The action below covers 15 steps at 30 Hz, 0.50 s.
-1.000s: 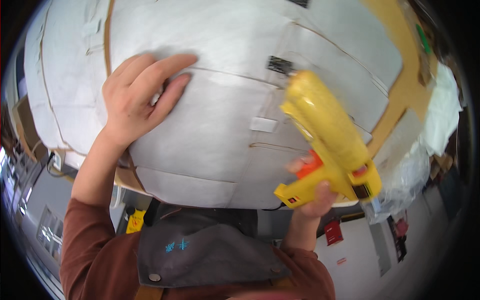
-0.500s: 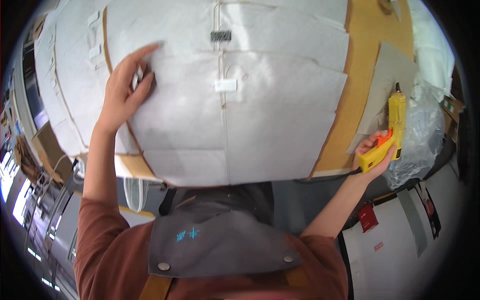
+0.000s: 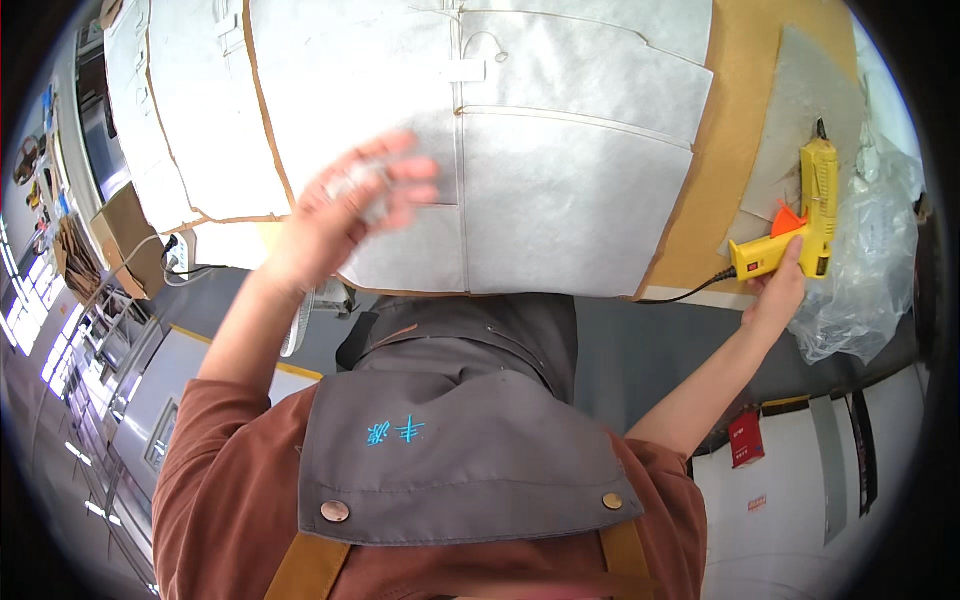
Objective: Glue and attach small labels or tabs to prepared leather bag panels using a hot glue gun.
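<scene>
My left hand (image 3: 345,210) hovers above the white-covered sheet (image 3: 570,200), near its lower middle. Blurred by motion, its fingers are partly spread around small whitish pieces (image 3: 365,188) lying in the palm; their exact kind is unclear. At the right, my right hand (image 3: 778,295) touches a yellow hot glue gun (image 3: 820,200) with an orange trigger (image 3: 788,220). One digit lies over the gun's body, while the other fingers are partly hidden beneath the handle. The gun's dark nozzle points away, over a grey cardboard piece (image 3: 770,170). A black cord runs from the handle.
A white tab (image 3: 467,71) sits on the sheet's central seam. Tan board (image 3: 690,230) borders the sheet. Clear plastic (image 3: 865,270) hangs beyond the glue gun. At the left are a cardboard box (image 3: 128,245) and a white power strip (image 3: 180,255). A red box (image 3: 745,440) is lower right.
My left hand has moved right and nearer to me across the sheet. My right fingers have shifted from the trigger to below the handle, and the glue gun has turned slightly. The view has shifted.
</scene>
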{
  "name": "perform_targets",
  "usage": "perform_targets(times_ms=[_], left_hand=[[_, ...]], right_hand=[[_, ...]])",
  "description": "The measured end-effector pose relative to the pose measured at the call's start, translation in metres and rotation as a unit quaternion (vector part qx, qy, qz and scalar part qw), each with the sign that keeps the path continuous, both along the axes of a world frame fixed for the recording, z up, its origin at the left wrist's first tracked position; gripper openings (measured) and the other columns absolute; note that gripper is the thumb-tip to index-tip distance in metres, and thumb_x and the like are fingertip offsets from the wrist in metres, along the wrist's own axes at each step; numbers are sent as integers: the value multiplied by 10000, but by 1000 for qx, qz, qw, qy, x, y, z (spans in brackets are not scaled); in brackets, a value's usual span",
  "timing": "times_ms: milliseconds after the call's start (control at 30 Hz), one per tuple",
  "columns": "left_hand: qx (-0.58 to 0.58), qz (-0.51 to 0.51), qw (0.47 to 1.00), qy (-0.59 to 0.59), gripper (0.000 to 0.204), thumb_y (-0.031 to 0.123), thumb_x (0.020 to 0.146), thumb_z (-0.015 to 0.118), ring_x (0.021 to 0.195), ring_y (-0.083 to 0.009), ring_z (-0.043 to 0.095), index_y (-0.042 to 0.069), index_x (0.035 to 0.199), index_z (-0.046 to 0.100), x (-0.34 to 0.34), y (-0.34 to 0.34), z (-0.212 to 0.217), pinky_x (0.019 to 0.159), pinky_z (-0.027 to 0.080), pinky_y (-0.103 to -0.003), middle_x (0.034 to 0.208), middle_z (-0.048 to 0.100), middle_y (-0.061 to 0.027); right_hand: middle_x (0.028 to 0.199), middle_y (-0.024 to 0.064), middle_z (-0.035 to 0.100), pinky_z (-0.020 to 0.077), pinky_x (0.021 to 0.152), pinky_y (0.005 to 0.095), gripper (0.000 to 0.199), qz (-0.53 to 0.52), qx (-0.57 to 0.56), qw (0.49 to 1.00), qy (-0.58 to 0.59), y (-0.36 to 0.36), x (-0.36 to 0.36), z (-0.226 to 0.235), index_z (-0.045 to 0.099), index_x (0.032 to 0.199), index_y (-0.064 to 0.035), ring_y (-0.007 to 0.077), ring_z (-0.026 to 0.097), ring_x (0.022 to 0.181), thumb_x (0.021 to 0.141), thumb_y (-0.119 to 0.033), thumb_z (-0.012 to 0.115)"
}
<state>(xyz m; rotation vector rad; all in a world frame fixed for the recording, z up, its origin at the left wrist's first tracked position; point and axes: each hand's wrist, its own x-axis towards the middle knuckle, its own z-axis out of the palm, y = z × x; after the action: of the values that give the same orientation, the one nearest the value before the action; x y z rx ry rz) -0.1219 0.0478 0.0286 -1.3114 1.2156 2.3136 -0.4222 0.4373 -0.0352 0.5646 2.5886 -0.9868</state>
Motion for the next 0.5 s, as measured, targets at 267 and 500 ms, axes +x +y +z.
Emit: perform_targets(times_ms=[267, 500], left_hand=[[110, -131, 983, -73, 423, 104, 979, 543, 887, -151, 684, 95, 1398, 488, -10, 72, 12, 732, 552, -249, 1102, 681, -126], [69, -140, 987, -21, 481, 103, 952, 600, 866, -92, 670, 124, 1415, 474, -28, 102, 14, 737, 541, -229, 974, 710, -58]], right_hand=[[732, 37, 638, 470, 623, 263, 188, 245, 42, 954, 168, -58, 63, 43, 656, 858, -26, 128, 582, 661, 913, -205, 653], [862, 70, 657, 502, 628, 255, 125, 438, -330, 828, -117, -137, 142, 51, 667, 934, -14, 138, 632, 716, 825, -54, 713]])
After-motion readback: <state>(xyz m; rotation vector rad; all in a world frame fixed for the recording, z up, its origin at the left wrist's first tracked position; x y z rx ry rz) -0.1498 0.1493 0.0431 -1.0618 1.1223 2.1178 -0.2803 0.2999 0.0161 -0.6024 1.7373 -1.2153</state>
